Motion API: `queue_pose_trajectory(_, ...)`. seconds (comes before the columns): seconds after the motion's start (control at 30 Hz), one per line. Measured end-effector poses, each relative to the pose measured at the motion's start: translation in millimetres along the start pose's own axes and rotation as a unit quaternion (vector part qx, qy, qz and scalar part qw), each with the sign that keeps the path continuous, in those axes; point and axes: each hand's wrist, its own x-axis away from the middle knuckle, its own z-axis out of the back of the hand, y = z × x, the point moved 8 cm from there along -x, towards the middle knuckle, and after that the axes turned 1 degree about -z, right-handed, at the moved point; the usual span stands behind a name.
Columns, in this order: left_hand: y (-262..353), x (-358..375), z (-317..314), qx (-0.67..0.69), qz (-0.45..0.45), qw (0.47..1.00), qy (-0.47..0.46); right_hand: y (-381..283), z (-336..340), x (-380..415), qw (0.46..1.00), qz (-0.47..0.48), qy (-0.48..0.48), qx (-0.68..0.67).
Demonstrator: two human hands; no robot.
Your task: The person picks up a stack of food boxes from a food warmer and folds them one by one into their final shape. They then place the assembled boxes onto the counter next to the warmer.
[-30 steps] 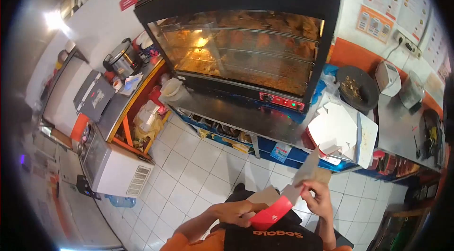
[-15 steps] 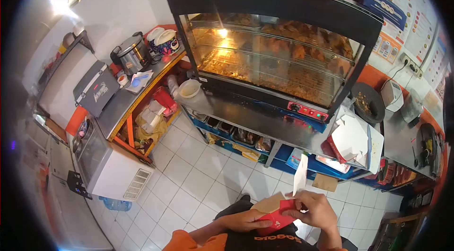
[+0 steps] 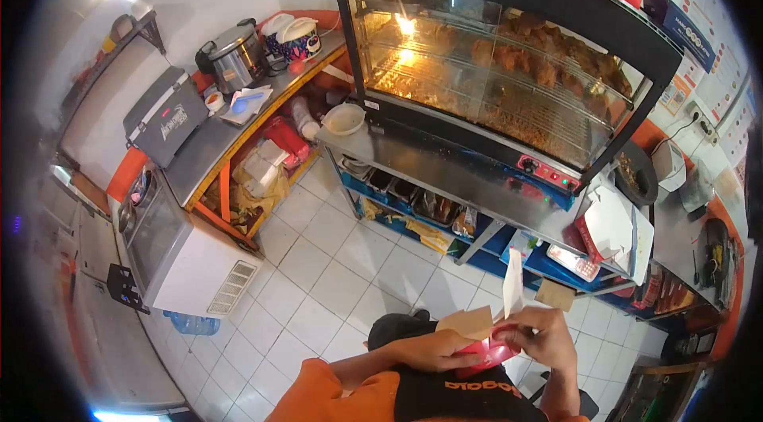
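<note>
A red cardboard food box [image 3: 494, 351] with brown inner sides is held close to my apron at the bottom centre. My left hand [image 3: 435, 349] wraps round its left side, thumb across the red face. At the box's right edge, my right hand [image 3: 547, 336] has its fingers bent and pinched on the card. A pale flap [image 3: 513, 285] sticks up above the right fingers. The fingertips of my right hand are partly hidden behind the box and the hand itself.
A glass warming cabinet [image 3: 493, 80] with fried chicken stands on a steel counter [image 3: 445, 176]. An open white-lined box [image 3: 608, 227] sits at the counter's right end. Left are a grey cooler [image 3: 165, 116], a rice cooker [image 3: 237, 56] and a chest freezer [image 3: 199, 275].
The view has shifted, so the cabinet sits further right. In my hands, the red box has tilted, and my right fingers have closed in over its right edge.
</note>
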Motion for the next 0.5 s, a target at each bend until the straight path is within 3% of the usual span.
queue_pose_trajectory(0.03, 9.5, 3.4, 6.0, 0.007, -0.060, 0.997, 0.055, -3.2, -1.3, -1.1, 0.999, 0.024, -0.008, 0.022)
queue_pose_trajectory(0.13, 4.2, 4.1, 3.9, -0.039, -0.124, 0.989, 0.075, -1.5, -12.3, -3.9, 0.994, 0.083, -0.051, 0.043)
queue_pose_trajectory(0.17, -2.5, 2.5, 1.8, -0.039, -0.127, 0.989, 0.069, -5.2, -18.9, -1.3, 0.988, 0.120, -0.085, 0.037)
queue_pose_trajectory(0.27, -19.5, -6.3, 5.2, -0.042, -0.108, 0.990, 0.076, -19.6, -9.7, -0.7, 0.991, 0.082, -0.090, 0.055)
queue_pose_trajectory(0.3, -16.3, -7.5, 17.9, -0.003, -0.134, 0.981, 0.142, -39.5, -10.5, 1.1, 0.971, 0.180, -0.041, 0.152)
queue_pose_trajectory(0.33, -13.8, -5.0, 28.5, 0.039, -0.155, 0.966, 0.205, -48.5, -17.7, 0.5, 0.958, 0.166, -0.051, 0.228)
queue_pose_trajectory(0.4, -0.9, 2.4, 46.7, 0.081, -0.148, 0.965, 0.202, -56.9, -37.0, -2.2, 0.897, 0.231, -0.030, 0.375)
queue_pose_trajectory(0.47, 0.7, 9.3, 49.6, -0.033, -0.081, 0.992, 0.086, -35.6, -32.2, -11.3, 0.926, 0.214, -0.029, 0.310)
queue_pose_trajectory(0.5, 11.0, 24.8, 62.1, -0.044, -0.120, 0.986, 0.106, -24.5, -23.9, -13.8, 0.949, 0.196, -0.029, 0.247)
